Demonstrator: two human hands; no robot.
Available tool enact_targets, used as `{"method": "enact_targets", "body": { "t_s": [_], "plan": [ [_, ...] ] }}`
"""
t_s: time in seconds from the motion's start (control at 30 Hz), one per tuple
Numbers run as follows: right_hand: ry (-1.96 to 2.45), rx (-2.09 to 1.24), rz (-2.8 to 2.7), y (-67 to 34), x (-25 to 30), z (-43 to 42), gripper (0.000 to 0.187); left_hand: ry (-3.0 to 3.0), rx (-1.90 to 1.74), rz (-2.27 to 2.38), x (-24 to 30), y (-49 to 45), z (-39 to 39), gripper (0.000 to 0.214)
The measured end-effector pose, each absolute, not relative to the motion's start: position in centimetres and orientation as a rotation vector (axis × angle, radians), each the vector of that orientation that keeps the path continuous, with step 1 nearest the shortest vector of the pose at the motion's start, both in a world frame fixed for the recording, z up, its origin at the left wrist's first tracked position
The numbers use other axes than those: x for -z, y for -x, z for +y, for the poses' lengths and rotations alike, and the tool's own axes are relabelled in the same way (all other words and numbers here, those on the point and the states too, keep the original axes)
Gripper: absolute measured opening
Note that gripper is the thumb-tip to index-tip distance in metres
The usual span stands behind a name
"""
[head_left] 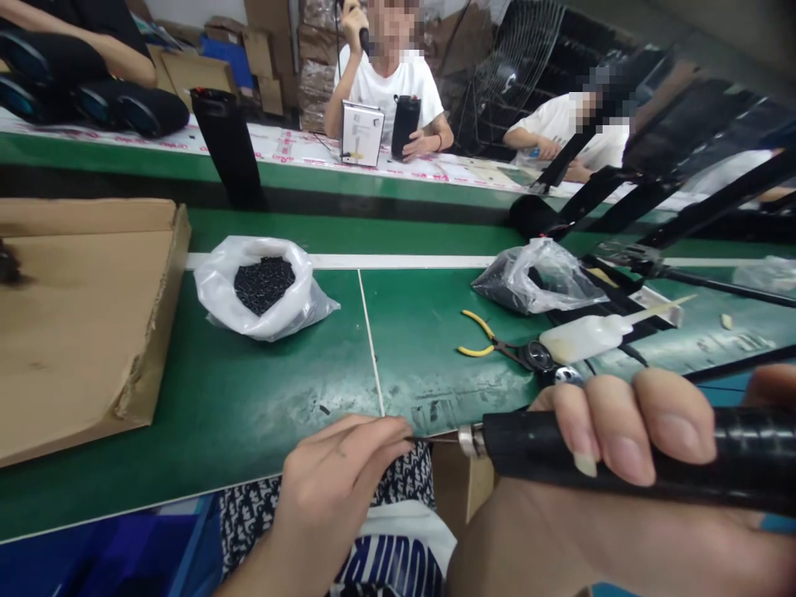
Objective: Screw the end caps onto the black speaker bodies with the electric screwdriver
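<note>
On the green surface [261, 381] you have, beyond your left and nearer grip [339, 468], one open bag [215, 286] of small black pieces [264, 284]; that grip, pinching the bit tip of one black screwdriver [519, 444], lying lengthwise crosswise before you; your right grip [628, 460], wrapped round its handle.

Black tool [516, 444] partly off-frame right

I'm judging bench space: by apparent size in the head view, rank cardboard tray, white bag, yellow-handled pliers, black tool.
1. Cardboard tray, cut off by the frame
2. White bag
3. Yellow-handled pliers
Unsure: black tool, near the camera, partly covered by the right hand.
</note>
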State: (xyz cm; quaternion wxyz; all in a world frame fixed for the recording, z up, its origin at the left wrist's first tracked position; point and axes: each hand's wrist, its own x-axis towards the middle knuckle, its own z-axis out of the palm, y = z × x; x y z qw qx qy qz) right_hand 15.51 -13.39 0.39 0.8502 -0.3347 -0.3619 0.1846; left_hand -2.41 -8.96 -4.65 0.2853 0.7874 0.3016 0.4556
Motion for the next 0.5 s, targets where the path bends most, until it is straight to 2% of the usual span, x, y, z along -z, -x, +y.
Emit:
{"method": "enact_targets", "body": {
  "t_s": [0.23,0.37,0.5],
  "plan": [
    [0.629,-0.478,-0.787,-16.6,1.9,-14.4,0.041,-2.184,-1.124,0.713,4.9,3.0,-8.8,0.006],
    [0.614,-0.504,-0.771,-16.7,2.4,-14.2,0.043,-2.222,-1.101,0.696,5.0,3.0,-8.9,0.008],
    [0.724,-0.388,-0.808,-15.9,1.9,-13.7,0.040,-2.234,-1.101,0.701,5.3,2.9,-9.1,0.007]
  ]
}}
